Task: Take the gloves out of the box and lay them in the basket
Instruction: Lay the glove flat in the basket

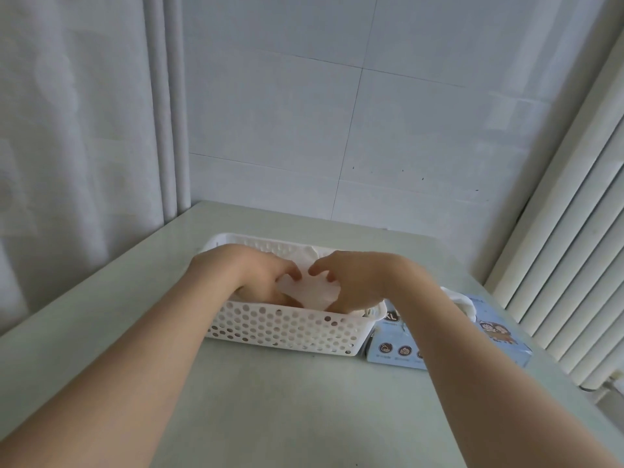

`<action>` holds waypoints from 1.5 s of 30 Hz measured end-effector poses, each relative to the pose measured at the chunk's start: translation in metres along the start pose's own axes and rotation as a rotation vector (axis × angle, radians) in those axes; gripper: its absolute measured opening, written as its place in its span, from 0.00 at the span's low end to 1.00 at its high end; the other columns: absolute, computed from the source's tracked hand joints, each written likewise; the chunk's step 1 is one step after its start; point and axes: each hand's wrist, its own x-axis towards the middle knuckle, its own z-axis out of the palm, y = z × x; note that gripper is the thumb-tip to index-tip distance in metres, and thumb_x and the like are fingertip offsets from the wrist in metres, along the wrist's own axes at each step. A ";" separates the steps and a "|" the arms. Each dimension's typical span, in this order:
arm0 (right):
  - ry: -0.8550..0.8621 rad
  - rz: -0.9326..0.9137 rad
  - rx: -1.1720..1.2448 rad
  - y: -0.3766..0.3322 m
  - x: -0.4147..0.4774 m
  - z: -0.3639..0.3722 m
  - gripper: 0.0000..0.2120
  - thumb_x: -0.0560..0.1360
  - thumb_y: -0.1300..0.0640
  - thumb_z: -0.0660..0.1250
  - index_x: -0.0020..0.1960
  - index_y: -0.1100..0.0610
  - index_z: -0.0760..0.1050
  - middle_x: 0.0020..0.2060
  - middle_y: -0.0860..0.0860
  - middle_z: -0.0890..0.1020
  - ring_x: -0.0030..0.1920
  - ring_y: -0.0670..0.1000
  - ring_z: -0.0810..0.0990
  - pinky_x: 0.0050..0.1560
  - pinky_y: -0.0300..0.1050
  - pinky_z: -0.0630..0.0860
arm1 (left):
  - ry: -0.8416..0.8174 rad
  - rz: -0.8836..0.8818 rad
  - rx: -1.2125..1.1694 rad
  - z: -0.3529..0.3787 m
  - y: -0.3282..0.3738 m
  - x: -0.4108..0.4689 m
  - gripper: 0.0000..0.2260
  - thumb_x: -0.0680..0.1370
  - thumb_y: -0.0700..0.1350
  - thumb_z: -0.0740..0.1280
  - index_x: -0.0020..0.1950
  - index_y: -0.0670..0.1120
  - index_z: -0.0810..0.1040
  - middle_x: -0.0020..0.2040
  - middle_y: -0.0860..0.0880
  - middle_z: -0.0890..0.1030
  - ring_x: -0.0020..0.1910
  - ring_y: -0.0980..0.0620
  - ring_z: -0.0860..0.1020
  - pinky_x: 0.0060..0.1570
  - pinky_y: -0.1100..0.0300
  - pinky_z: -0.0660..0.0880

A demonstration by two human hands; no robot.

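Note:
A white perforated plastic basket [287, 327] stands on the pale table. Both my hands reach down into it from the near side. My left hand [260, 276] and my right hand [351, 282] each pinch an edge of a thin translucent white glove [309, 292] held low inside the basket. More white gloves [315, 255] lie further back in the basket. To the right of the basket sits the light blue glove box [496, 336], marked XL, with a white glove [462, 300] poking out of its top. My right forearm hides much of the box.
The pale table [270, 400] runs to a tiled wall at the back. A white curtain [77, 130] hangs at the left. A white ribbed radiator [567, 265] stands along the table's right edge, close to the box.

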 end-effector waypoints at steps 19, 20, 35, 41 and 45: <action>0.253 -0.107 0.191 0.021 -0.018 0.007 0.26 0.75 0.41 0.76 0.71 0.44 0.78 0.68 0.44 0.79 0.64 0.48 0.80 0.64 0.49 0.77 | 0.129 0.052 -0.075 -0.016 0.022 -0.015 0.22 0.75 0.61 0.73 0.67 0.59 0.75 0.65 0.57 0.76 0.59 0.53 0.78 0.61 0.53 0.77; 0.347 -0.147 0.249 0.025 -0.022 0.008 0.19 0.77 0.44 0.74 0.68 0.45 0.81 0.65 0.43 0.81 0.61 0.46 0.81 0.61 0.43 0.77 | 0.156 0.083 -0.096 -0.017 0.024 -0.017 0.16 0.76 0.57 0.72 0.63 0.60 0.77 0.62 0.58 0.77 0.57 0.55 0.78 0.58 0.54 0.77; 0.817 0.065 0.493 0.122 -0.074 0.077 0.24 0.68 0.65 0.67 0.56 0.42 0.76 0.52 0.39 0.79 0.58 0.44 0.74 0.61 0.45 0.62 | 0.780 0.417 0.047 0.074 0.133 0.004 0.22 0.81 0.64 0.60 0.66 0.51 0.77 0.58 0.54 0.81 0.62 0.52 0.76 0.64 0.55 0.70; 1.049 0.057 0.368 0.141 -0.069 0.102 0.11 0.71 0.59 0.79 0.48 0.45 0.81 0.42 0.39 0.81 0.49 0.48 0.78 0.60 0.43 0.67 | 0.814 0.360 0.263 0.087 0.132 0.012 0.21 0.80 0.64 0.54 0.57 0.50 0.76 0.54 0.53 0.82 0.62 0.50 0.76 0.57 0.53 0.71; 1.176 0.070 0.215 0.140 -0.064 0.104 0.01 0.77 0.55 0.76 0.46 0.51 0.85 0.41 0.44 0.86 0.44 0.53 0.81 0.53 0.45 0.64 | 0.809 0.359 0.339 0.088 0.131 0.014 0.24 0.81 0.63 0.52 0.63 0.49 0.77 0.57 0.50 0.84 0.68 0.47 0.76 0.59 0.48 0.73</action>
